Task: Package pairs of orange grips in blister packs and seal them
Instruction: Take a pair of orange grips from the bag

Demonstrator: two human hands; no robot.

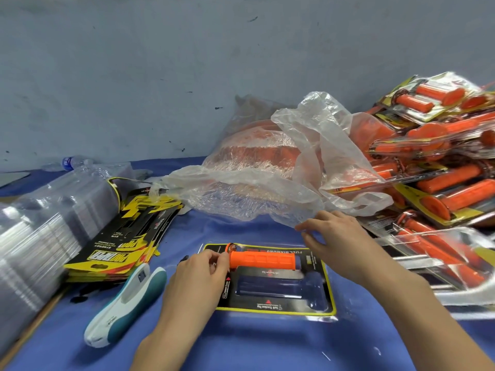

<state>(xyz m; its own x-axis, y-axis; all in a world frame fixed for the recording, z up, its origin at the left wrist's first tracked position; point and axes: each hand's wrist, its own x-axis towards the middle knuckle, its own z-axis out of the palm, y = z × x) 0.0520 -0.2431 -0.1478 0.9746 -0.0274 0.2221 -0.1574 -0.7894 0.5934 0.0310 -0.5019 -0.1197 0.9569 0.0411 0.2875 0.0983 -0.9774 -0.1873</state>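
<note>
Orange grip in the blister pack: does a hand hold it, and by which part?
The left hand pinches the orange grip by its flanged end. The right hand has loose fingers and grips nothing visible.

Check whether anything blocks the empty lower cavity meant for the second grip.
Nothing visible does. The lower cavity lies bare; the orange grip sits in the slot beyond it, the left hand pinches that grip's end, and the right hand is at the blister pack's far corner.
</note>
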